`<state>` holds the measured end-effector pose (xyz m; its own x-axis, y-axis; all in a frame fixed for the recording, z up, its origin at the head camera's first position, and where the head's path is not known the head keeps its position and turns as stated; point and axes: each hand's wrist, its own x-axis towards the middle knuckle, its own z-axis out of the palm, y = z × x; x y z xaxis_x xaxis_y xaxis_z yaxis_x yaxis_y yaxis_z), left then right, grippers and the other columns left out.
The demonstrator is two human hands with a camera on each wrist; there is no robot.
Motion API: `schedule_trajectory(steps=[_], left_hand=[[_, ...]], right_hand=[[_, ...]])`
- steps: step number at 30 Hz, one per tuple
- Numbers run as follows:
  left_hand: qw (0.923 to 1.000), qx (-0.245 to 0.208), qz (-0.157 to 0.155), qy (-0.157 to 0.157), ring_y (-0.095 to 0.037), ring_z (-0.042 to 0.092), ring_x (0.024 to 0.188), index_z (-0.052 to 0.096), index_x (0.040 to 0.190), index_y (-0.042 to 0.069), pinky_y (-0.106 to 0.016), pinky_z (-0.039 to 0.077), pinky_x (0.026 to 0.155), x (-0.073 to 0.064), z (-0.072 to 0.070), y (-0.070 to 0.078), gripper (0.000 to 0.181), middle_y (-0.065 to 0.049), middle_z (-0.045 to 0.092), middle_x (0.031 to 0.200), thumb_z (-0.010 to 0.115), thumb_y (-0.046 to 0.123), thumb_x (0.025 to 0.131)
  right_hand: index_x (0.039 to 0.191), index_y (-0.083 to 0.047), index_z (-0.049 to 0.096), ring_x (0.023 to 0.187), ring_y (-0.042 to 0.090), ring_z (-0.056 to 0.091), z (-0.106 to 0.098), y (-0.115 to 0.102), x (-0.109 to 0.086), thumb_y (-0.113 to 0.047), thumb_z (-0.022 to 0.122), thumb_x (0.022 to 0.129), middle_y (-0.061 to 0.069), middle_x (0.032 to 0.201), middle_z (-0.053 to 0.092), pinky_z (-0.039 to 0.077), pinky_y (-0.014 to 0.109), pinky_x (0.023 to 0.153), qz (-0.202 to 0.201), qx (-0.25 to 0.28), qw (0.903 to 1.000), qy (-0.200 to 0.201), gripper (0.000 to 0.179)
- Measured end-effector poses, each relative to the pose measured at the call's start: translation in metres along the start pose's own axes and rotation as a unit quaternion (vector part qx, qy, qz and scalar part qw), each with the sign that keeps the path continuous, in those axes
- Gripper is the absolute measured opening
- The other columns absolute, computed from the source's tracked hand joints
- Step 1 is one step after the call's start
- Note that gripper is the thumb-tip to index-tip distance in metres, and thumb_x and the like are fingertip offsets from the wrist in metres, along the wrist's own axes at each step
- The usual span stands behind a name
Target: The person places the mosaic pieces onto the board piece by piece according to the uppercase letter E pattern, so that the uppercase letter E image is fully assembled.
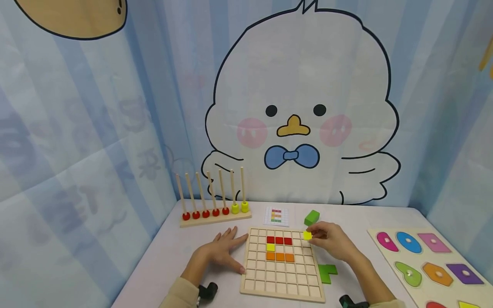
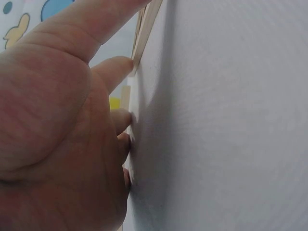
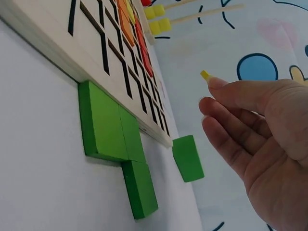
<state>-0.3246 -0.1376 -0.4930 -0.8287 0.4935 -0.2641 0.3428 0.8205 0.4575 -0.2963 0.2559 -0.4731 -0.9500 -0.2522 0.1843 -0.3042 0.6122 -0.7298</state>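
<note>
A wooden grid board (image 1: 283,278) lies on the table, with red tiles (image 1: 279,240), a yellow tile (image 1: 271,247) and orange tiles (image 1: 280,257) set in its squares. My right hand (image 1: 334,239) pinches another small yellow tile (image 1: 307,235) between thumb and fingers, above the board's far right corner. In the right wrist view only the end of that held tile (image 3: 205,75) sticks out past the thumb. Spread flat on the table, my left hand (image 1: 221,251) touches the board's left edge with its thumb and index finger. Its palm (image 2: 53,139) fills much of the left wrist view.
Green tiles (image 1: 326,273) lie together against the board's right side, and a green block (image 1: 312,217) sits beyond its far right corner. Behind the board is a pattern card (image 1: 276,216). A peg rack (image 1: 215,220) with beads stands back left; a shape puzzle (image 1: 417,261) lies right.
</note>
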Motion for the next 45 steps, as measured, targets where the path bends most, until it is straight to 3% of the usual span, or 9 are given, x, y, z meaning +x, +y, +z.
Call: schedule_trajectory(steps=[14,20,29,39,45], left_hand=[[1.0000,-0.001,0.004,0.001,-0.037,0.005,0.163,0.035,0.163,0.035,-0.060,0.003,0.131,-0.001,0.000,0.000,0.108,-0.015,0.009,0.176,0.087,0.064,0.073],[1.0000,0.005,0.002,0.002,-0.037,0.006,0.163,0.035,0.163,0.036,-0.060,0.004,0.131,0.000,0.000,0.000,0.108,-0.015,0.010,0.176,0.087,0.064,0.073],[1.0000,0.005,0.006,0.002,-0.037,0.005,0.163,0.034,0.163,0.035,-0.060,0.003,0.131,0.000,0.000,0.000,0.108,-0.016,0.009,0.176,0.086,0.065,0.073],[0.9999,-0.006,0.009,0.001,-0.038,0.004,0.163,0.035,0.163,0.034,-0.062,0.002,0.130,0.000,-0.002,0.000,0.108,-0.017,0.009,0.175,0.087,0.063,0.073],[1.0000,-0.005,0.006,0.004,-0.037,0.004,0.163,0.035,0.163,0.036,-0.060,0.002,0.131,0.000,0.000,-0.001,0.108,-0.016,0.009,0.176,0.087,0.064,0.073]], right_hand=[[0.110,-0.009,0.074,0.084,0.015,0.060,0.031,-0.021,0.010,-0.020,0.083,0.089,0.000,0.098,0.070,0.054,0.021,0.072,-0.020,-0.002,0.9982,-0.056,0.026],[0.107,-0.007,0.073,0.078,0.011,0.058,0.044,-0.027,0.013,-0.018,0.083,0.089,-0.002,0.090,0.066,0.052,0.020,0.069,-0.056,0.003,0.9935,-0.099,0.023],[0.103,-0.011,0.073,0.078,0.006,0.059,0.058,-0.036,0.018,-0.019,0.083,0.089,-0.005,0.091,0.068,0.054,0.021,0.071,-0.102,0.005,0.9867,-0.126,0.019],[0.104,-0.013,0.073,0.079,0.009,0.060,0.058,-0.046,0.021,-0.021,0.083,0.089,-0.005,0.091,0.068,0.054,0.022,0.071,-0.077,0.013,0.9863,-0.146,0.020],[0.102,-0.013,0.074,0.080,0.007,0.059,0.064,-0.046,0.021,-0.022,0.084,0.088,-0.003,0.094,0.070,0.053,0.022,0.071,-0.091,0.003,0.9863,-0.137,0.019]])
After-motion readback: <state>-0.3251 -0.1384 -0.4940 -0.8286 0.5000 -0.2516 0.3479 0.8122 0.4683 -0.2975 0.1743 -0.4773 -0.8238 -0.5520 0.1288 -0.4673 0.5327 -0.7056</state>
